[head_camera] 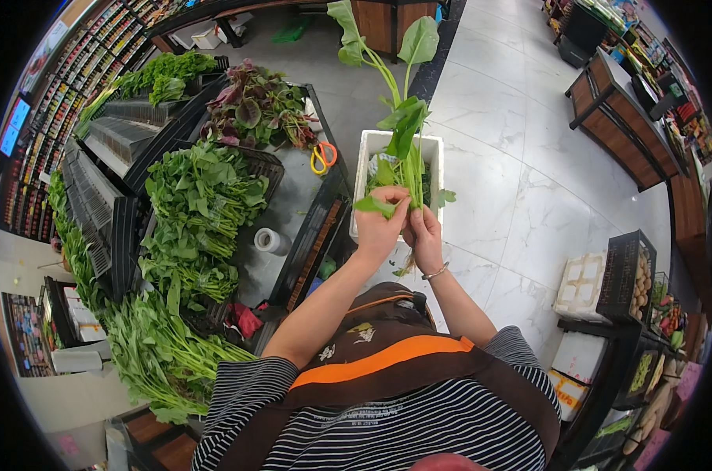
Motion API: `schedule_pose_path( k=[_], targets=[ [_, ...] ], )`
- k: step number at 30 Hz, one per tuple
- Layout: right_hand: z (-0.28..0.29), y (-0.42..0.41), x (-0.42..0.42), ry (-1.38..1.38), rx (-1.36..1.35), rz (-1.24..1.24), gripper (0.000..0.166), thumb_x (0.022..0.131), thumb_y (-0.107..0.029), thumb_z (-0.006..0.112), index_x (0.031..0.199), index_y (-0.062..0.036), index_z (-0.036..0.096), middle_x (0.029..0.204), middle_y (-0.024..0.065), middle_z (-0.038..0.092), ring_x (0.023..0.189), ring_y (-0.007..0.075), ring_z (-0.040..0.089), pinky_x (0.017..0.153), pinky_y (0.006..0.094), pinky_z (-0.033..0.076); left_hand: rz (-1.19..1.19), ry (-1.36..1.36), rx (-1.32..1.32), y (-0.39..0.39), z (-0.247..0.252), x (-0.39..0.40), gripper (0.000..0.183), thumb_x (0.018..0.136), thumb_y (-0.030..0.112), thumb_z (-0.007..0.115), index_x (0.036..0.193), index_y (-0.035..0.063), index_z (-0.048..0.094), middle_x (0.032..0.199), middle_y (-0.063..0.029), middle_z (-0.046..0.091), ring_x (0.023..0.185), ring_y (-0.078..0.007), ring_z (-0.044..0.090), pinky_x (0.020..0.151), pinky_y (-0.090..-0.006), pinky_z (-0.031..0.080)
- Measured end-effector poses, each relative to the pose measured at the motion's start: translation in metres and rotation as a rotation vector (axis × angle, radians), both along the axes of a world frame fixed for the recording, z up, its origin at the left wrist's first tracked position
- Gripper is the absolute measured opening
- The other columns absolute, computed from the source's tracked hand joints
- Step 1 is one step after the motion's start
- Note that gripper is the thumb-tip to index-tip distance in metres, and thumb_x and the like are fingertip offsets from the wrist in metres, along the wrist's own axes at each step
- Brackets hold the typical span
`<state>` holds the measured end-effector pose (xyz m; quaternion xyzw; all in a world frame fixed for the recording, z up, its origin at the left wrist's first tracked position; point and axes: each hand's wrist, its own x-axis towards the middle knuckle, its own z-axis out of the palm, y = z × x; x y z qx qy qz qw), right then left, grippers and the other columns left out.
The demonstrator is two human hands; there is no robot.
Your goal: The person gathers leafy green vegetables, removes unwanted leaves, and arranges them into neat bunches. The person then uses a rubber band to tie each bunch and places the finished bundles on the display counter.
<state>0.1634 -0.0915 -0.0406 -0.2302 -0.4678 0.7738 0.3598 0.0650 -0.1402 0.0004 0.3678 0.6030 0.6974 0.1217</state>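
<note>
In front of me my right hand (426, 238) grips a small bunch of leafy green vegetable (413, 168) near its lower end, with roots hanging below the fist. Its stems point away from me, and two broad leaves stand out at the far end. My left hand (381, 224) touches the bunch's base with pinched fingers and has a loose green leaf (375, 205) in it. Both hands are over the near end of a white foam box (365, 147). Leafy greens lie inside the box, partly hidden by the bunch and my hands.
On the display stand at left are bundled greens (197, 206), red amaranth (256, 109), scissors with orange and yellow handles (323, 158) and a white tape roll (272, 241). A black crate of potatoes (627, 277) stands at right. Tiled floor (479, 188) lies beyond the box.
</note>
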Motion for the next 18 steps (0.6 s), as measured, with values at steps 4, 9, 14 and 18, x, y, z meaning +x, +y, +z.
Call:
schedule_pose_path(
  k=[4, 9, 14, 18],
  targets=[
    [-0.006, 0.002, 0.002, 0.105, -0.117, 0.044, 0.024, 0.105, -0.028, 0.046, 0.095, -0.0086, 0.056, 0.068, -0.0042, 0.051, 0.048, 0.0037, 0.034, 0.043, 0.0209, 0.025, 0.039, 0.609, 0.032, -0.005, 0.009, -0.009, 0.018, 0.071, -0.003, 0.073, 0.085, 0.0054, 0.067, 0.090, -0.0052, 0.071, 0.084, -0.0254, 0.062, 0.072, -0.0333, 0.051],
    [0.000, -0.004, 0.004, 0.190, -0.309, 0.093, 0.028, 0.106, -0.029, 0.043, 0.091, -0.0082, 0.055, 0.067, -0.0003, 0.054, 0.046, 0.0066, 0.036, 0.042, 0.0226, 0.027, -0.016, 0.730, 0.049, -0.008, 0.010, -0.014, 0.022, 0.066, -0.004, 0.072, 0.084, 0.0067, 0.066, 0.090, -0.0040, 0.071, 0.079, -0.0240, 0.060, 0.070, -0.0334, 0.051],
    [-0.005, -0.004, 0.011, 0.194, -0.348, 0.104, 0.031, 0.106, -0.029, 0.041, 0.088, -0.0065, 0.053, 0.068, 0.0028, 0.056, 0.043, 0.0078, 0.034, 0.042, 0.0236, 0.028, -0.062, 0.761, 0.025, -0.004, 0.006, -0.015, 0.022, 0.066, -0.003, 0.071, 0.084, 0.0073, 0.063, 0.088, -0.0029, 0.070, 0.078, -0.0233, 0.060, 0.069, -0.0340, 0.050],
    [0.000, -0.007, 0.015, 0.144, -0.506, 0.052, 0.032, 0.106, -0.031, 0.041, 0.087, -0.0060, 0.053, 0.067, 0.0028, 0.054, 0.041, 0.0082, 0.032, 0.042, 0.0239, 0.027, -0.111, 0.756, 0.009, 0.000, -0.003, -0.015, 0.021, 0.068, -0.001, 0.070, 0.085, 0.0086, 0.062, 0.087, -0.0021, 0.070, 0.079, -0.0233, 0.060, 0.069, -0.0351, 0.048]
  ],
)
